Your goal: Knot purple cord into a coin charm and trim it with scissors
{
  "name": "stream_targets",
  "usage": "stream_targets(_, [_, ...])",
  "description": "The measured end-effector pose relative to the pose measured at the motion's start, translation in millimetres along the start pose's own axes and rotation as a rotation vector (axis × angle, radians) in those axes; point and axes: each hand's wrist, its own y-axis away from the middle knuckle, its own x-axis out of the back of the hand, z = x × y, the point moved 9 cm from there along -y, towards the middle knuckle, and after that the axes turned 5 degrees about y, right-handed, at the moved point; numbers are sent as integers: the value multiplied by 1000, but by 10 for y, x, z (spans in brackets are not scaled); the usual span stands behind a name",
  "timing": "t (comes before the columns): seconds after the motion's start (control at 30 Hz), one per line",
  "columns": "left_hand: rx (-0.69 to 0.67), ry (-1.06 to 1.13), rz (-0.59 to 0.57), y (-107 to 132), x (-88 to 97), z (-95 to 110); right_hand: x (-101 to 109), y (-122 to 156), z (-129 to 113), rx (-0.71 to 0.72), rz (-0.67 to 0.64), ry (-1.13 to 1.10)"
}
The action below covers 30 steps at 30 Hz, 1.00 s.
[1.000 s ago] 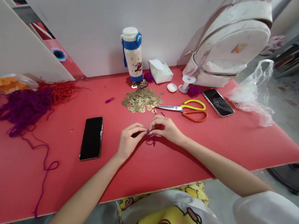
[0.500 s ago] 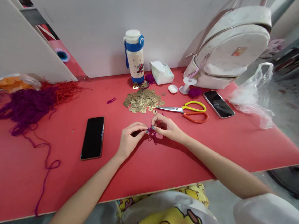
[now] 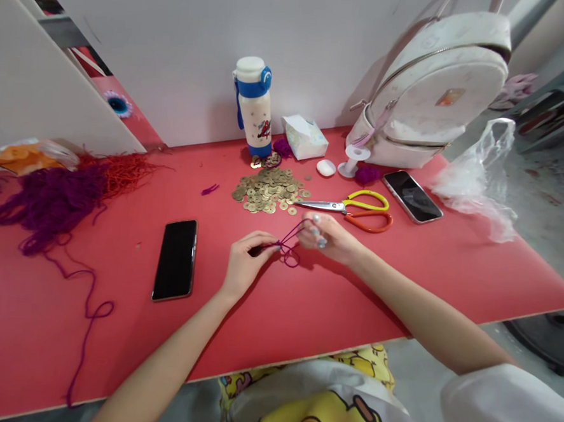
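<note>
Above the red table (image 3: 256, 318), my left hand (image 3: 247, 260) pinches a purple cord (image 3: 291, 260) between thumb and fingertips. The cord loops out to the right of that pinch, and a strand runs up to my right hand (image 3: 325, 237). Curled fingers of the right hand hold the strand, drawn out from the left. Just beyond both hands lies a heap of brass-coloured coins with holes (image 3: 269, 188). Scissors (image 3: 344, 207) with one yellow and one orange handle lie behind my right hand.
A black phone (image 3: 176, 259) lies left of my hands, and another phone (image 3: 413, 197) lies at right. Purple yarn (image 3: 63, 201) is piled at far left. A bottle (image 3: 254, 107), tissue pack (image 3: 305, 138), white spool (image 3: 354, 161), backpack (image 3: 437, 93) and plastic bag (image 3: 479, 178) stand along the back.
My right hand has moved right, away from the left, pulling a strand of purple cord out into a longer loop. My left hand has stayed in place.
</note>
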Motion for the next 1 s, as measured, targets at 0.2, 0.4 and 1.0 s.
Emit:
stream_targets(0.2, [70,12,96,3,97,-119,393,38,-382,277,391,123])
stream_targets(0.4, [143,141,152,-2,141,-193,28,172,-450,508,386,969])
stream_targets(1.0, [-4,301,23,79,-31,141,-367,91,105,354,-15,1438])
